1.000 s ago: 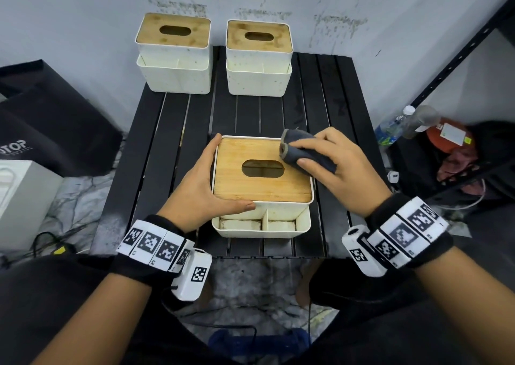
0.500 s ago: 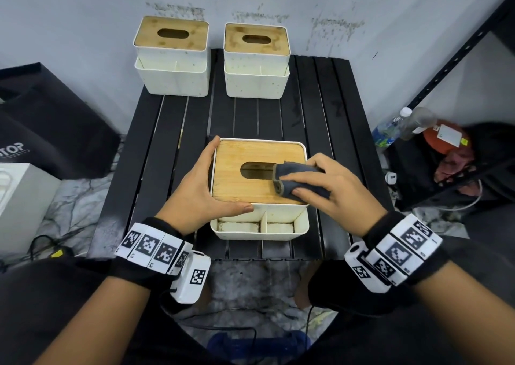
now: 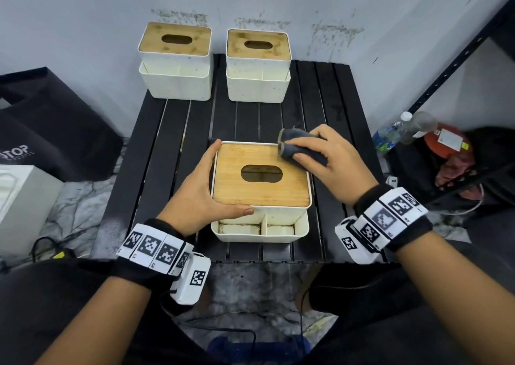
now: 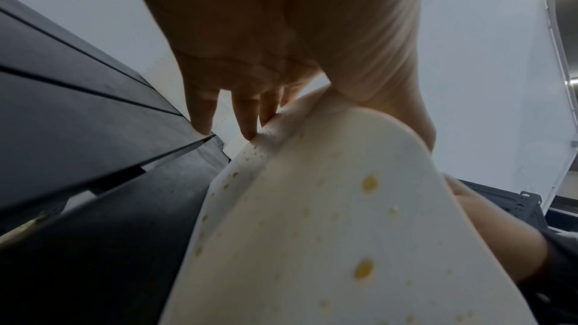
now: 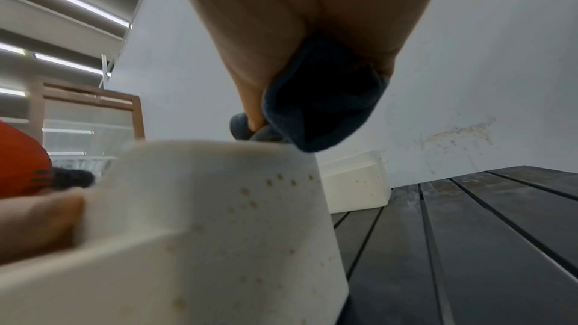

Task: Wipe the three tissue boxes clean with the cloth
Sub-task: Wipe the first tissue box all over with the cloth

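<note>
head: right hand (image 3: 331, 166) clutching cloth (image 3: 299, 148), rubbing near box (image 3: 260, 186) lid's far-right corner; left hand (image 3: 200, 194) flat, bracing box | left wrist: fingers (image 4: 247, 117) pressing spotted wall | right wrist: cloth (image 5: 316, 105) overhanging edge, risking slipping off, box skidding

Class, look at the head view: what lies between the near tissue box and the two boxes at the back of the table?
Only bare black slats of the table separate the near tissue box from the back boxes, as the head view shows.
</note>
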